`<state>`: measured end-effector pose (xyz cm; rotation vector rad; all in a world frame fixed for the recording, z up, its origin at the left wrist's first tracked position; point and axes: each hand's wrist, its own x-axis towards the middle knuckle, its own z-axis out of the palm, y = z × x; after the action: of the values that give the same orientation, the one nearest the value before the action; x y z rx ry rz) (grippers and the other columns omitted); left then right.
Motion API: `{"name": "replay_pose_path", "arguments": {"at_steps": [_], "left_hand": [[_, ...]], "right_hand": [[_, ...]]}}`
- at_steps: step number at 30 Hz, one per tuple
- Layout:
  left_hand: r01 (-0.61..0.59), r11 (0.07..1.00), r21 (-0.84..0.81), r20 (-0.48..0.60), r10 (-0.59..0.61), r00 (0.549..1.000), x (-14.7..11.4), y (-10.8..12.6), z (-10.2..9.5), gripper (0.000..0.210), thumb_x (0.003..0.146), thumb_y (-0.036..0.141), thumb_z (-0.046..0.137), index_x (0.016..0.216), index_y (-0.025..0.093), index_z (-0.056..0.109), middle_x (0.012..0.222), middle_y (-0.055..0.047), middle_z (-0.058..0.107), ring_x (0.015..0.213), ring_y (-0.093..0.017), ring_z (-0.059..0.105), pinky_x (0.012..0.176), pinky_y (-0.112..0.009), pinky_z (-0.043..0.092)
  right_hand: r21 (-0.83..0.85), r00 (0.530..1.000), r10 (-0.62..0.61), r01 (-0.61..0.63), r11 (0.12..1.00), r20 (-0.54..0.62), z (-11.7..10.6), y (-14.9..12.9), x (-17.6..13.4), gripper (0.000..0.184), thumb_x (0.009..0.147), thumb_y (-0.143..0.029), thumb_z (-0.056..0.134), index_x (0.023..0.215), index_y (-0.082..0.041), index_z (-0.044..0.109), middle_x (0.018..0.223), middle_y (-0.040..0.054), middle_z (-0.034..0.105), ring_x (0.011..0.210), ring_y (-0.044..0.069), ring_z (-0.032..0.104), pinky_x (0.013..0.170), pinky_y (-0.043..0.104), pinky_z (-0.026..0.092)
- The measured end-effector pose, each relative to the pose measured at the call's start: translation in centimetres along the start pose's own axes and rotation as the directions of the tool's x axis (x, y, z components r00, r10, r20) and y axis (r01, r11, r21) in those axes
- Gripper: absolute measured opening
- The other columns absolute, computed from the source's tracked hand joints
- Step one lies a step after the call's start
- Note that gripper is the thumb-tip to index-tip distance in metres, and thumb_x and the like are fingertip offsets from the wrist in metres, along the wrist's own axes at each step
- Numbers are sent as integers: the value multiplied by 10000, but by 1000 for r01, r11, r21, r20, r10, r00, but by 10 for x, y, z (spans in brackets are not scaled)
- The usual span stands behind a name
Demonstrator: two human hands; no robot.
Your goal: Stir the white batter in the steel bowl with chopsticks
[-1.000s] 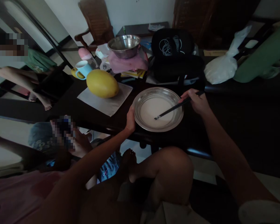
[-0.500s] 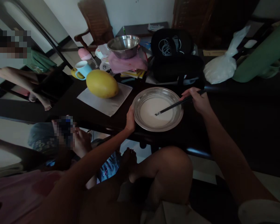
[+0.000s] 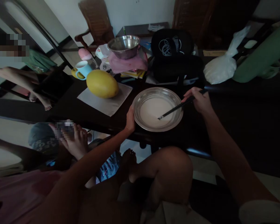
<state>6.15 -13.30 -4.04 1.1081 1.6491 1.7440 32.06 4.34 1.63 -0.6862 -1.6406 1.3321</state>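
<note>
A wide metal bowl (image 3: pixel 139 120) with a pale, milky liquid (image 3: pixel 151 110) in it rests on the dark table near its front edge. My left hand (image 3: pixel 130 119) grips the bowl's left rim, fingers partly hidden against its side. In my right hand (image 3: pixel 199 99), right of the bowl, is a pair of dark chopsticks (image 3: pixel 177 107). They slant down to the left, and their tips dip into the liquid right of its middle. Left of the bowl, a large yellow melon (image 3: pixel 102 84) lies on a pale square mat (image 3: pixel 112 107).
Behind stand a blue mug (image 3: pixel 83 69), a second metal bowl (image 3: pixel 123 48) on a pink cloth (image 3: pixel 128 63), and an open black case (image 3: pixel 177 67) with cables. Farther right are a tied bag of white stuff (image 3: pixel 220 69) and a green cylinder (image 3: pixel 259 56). Other people sit at left.
The chopstick tips have shifted slightly right and toward me through the liquid, my right hand moving with them. My left hand stays on the bowl. A nearby person's hand at left has moved.
</note>
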Motion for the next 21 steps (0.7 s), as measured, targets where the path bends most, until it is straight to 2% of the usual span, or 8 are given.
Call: {"name": "replay_pose_path", "arguments": {"at_steps": [3, 5, 9, 11, 14, 19, 21], "left_hand": [[12, 1000, 0, 1, -12, 1000, 0, 0, 0, 461, 964, 502, 397, 1163, 163, 639, 1313, -91, 624, 1273, -253, 522, 1133, -384, 350], [20, 1000, -1, -1, -20, 1000, 0, 0, 0, 443, 968, 484, 395, 1167, 171, 638, 1319, -83, 621, 1278, -254, 518, 1137, -392, 345], [12, 1000, -1, 5, -12, 1000, 1, -1, 0, 427, 973, 460, 397, 1165, 168, 643, 1330, -86, 615, 1299, -261, 498, 1152, -400, 326], [9, 1000, -16, 2, -9, 1000, 1, -1, 0, 423, 973, 459, 397, 1155, 172, 650, 1322, -86, 622, 1291, -258, 509, 1150, -398, 334], [1, 1000, -7, -4, -1, 1000, 1, -1, 0, 419, 967, 457, 412, 1160, 171, 650, 1317, -86, 626, 1280, -257, 519, 1146, -393, 339], [8, 1000, -10, 0, -8, 1000, 0, 0, 1, 438, 966, 462, 400, 1179, 165, 640, 1319, -94, 620, 1288, -261, 513, 1151, -411, 333], [8, 1000, -6, 4, -8, 1000, 0, 2, 0, 441, 965, 474, 397, 1170, 173, 645, 1309, -93, 626, 1283, -259, 518, 1147, -416, 340]], "right_hand": [[-54, 996, -3, 8, 998, 91, 4, -1, -2, 370, 852, -598, 586, 752, -270, 725, 652, 19, 722, 661, 203, 697, 719, 395, 571], [-92, 997, -12, 19, 996, 79, 3, -1, -2, 357, 847, -608, 589, 780, -285, 727, 717, 16, 744, 729, 214, 710, 769, 414, 575], [-41, 999, -11, 9, 999, -30, 0, 0, 0, 384, 859, -615, 562, 726, -285, 707, 659, 25, 723, 628, 212, 692, 673, 417, 576], [-33, 1000, 0, -1, 999, -8, 0, 1, 0, 396, 857, -625, 556, 711, -287, 702, 620, 27, 706, 602, 215, 683, 653, 419, 571], [-70, 998, 10, -6, 998, 62, 2, 1, -1, 381, 840, -633, 575, 752, -290, 714, 646, 24, 716, 669, 225, 700, 706, 427, 576], [-49, 1000, 10, -11, 999, -14, 1, 2, 0, 389, 853, -621, 565, 741, -278, 709, 652, 28, 719, 631, 208, 686, 670, 405, 570], [-29, 1000, 3, -4, 1000, -5, 1, 2, 0, 395, 855, -619, 563, 720, -275, 703, 612, 24, 702, 608, 208, 679, 665, 406, 566]]}}
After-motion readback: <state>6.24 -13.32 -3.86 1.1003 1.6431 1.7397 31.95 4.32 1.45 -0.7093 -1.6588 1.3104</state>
